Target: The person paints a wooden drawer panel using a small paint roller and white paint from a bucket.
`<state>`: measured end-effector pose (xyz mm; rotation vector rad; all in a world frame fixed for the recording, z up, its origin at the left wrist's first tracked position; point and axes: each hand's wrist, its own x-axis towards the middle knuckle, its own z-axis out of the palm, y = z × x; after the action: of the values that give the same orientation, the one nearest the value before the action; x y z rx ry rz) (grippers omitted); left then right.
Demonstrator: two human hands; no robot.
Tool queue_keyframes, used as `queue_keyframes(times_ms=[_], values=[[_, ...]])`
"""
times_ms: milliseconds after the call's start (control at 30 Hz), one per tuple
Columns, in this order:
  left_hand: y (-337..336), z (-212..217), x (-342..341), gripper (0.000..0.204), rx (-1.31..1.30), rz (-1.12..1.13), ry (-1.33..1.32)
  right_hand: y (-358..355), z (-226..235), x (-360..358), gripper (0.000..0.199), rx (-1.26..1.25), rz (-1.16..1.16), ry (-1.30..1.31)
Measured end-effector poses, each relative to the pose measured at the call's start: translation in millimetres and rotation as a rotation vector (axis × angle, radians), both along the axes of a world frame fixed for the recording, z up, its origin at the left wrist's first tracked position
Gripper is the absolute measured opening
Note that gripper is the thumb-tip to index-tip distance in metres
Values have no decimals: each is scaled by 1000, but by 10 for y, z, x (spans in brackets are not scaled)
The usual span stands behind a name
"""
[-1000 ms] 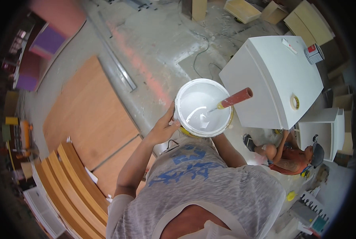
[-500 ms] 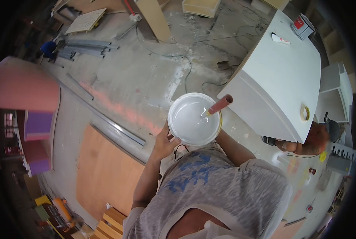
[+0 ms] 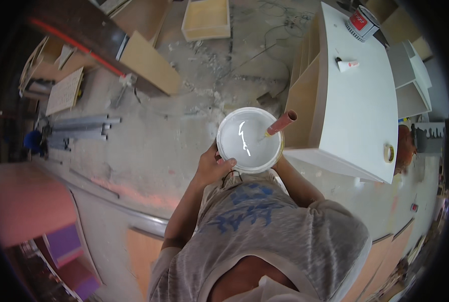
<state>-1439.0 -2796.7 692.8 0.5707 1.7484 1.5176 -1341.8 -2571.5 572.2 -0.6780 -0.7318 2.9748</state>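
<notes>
A round white bucket (image 3: 225,156) of white paint (image 3: 239,136) is held upright in front of my waist. My left hand (image 3: 215,165) grips its near left side, the thumb up by the rim and the fingers going around the wall. Behind the bucket's right side, my right hand (image 3: 280,164) is mostly covered; its fingers do not show. A reddish-brown handle (image 3: 283,122) with a yellowish lower end leans out of the paint over the right rim. Whatever is on its lower end is sunk in the paint. Yellowish stain runs along the rim's right side.
To the right stands a white-topped cabinet (image 3: 357,110) bearing a paint can (image 3: 362,24), a white tube (image 3: 347,65) and a tape roll (image 3: 388,153). Another person (image 3: 404,148) is partly visible behind it. Metal profiles (image 3: 81,130) and a pink curved counter (image 3: 31,201) are at left.
My view has turned and shifted forward, bringing the cabinet's open side closer to the bucket. The bucket stays in my hold. The person at the right is now more hidden behind the cabinet.
</notes>
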Motion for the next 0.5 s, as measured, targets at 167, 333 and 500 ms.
queue_keyframes(times_ms=[167,333,500], values=[[727,337,-1326,89,-60,-247,66,640,212,-926,38,20,-185,-30],[1704,241,-2449,91,25,-479,139,1333,123,-1561,39,-8,-338,-81],[2796,-30,-3414,87,47,-525,149,2281,-183,-2452,40,-43,-415,-138]])
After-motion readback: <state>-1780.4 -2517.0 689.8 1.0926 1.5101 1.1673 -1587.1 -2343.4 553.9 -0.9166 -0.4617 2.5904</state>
